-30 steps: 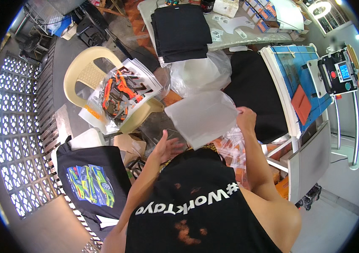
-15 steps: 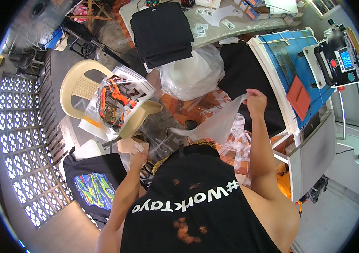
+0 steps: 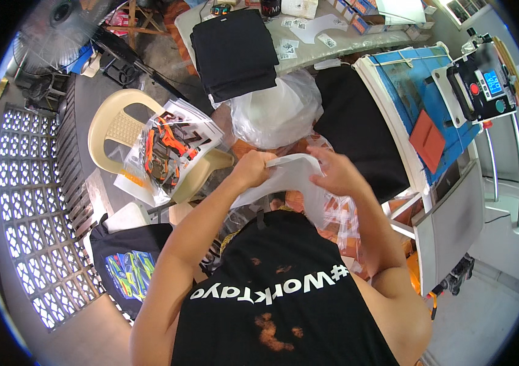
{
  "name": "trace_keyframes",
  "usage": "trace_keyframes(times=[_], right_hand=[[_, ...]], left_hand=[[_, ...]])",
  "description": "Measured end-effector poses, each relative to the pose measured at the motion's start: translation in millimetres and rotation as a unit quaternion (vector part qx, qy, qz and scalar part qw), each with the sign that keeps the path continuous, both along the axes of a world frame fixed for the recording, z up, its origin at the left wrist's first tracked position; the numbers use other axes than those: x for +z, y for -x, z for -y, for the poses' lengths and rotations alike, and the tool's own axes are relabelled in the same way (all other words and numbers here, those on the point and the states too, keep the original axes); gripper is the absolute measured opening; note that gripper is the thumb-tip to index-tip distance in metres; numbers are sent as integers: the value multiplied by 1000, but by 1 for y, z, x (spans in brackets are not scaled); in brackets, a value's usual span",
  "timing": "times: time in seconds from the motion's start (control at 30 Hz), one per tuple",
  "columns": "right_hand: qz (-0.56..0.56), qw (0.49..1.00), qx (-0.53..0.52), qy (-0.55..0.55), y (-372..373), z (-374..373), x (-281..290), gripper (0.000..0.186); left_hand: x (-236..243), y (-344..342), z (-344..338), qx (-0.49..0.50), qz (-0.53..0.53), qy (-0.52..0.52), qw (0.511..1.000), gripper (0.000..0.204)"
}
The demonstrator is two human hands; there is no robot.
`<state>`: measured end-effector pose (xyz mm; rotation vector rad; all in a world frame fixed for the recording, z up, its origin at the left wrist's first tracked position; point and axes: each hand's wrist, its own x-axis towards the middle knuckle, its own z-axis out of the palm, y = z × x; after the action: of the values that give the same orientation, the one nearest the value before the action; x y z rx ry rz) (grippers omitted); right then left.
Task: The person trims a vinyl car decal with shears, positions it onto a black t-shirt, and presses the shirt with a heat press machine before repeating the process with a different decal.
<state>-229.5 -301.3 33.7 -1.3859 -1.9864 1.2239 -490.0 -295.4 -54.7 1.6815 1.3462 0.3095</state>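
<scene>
A thin translucent sheet hangs in front of me at chest level. My left hand is closed on its top left edge. My right hand, slightly blurred, is at the right side of the same edge, its fingers apart and curved around it; whether it grips cannot be made out. A crumpled clear plastic bag lies beyond the sheet, below a stack of folded black garments. A black padded surface is just beyond my right hand.
At left stand a cream chair holding printed sheets, a printed black garment and a fan. At right is a heat press beside a blue board with a red pad. A table crosses the back.
My left hand has risen from low at the left to take the sheet's edge. My right hand has moved left, bringing the sheet's edge in toward the left hand.
</scene>
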Motion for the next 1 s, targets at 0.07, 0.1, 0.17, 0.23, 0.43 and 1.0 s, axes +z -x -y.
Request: trace_keyframes(times=[0.07, 0.1, 0.17, 0.23, 0.43, 1.0], right_hand=[[18, 1000, -3, 8, 9, 16, -25, 56], [36, 999, -32, -9, 10, 15, -42, 50], [69, 993, -92, -38, 13, 14, -73, 38], [-3, 975, -205, 89, -18, 2, -113, 31], [-313, 664, -561, 383, -124, 37, -250, 31], [-582, 420, -637, 281, -52, 30, -288, 28]], left_hand=[[18, 2, -13, -14, -46, 63, 997, 25], [8, 3, -20, -39, -54, 30, 997, 27], [-18, 11, -31, -92, -75, -31, 992, 31], [14, 11, -36, -33, -93, -159, 982, 34], [-3, 81, -12, 211, -33, -60, 975, 46], [-188, 178, 426, 237, -51, 145, 959, 19]])
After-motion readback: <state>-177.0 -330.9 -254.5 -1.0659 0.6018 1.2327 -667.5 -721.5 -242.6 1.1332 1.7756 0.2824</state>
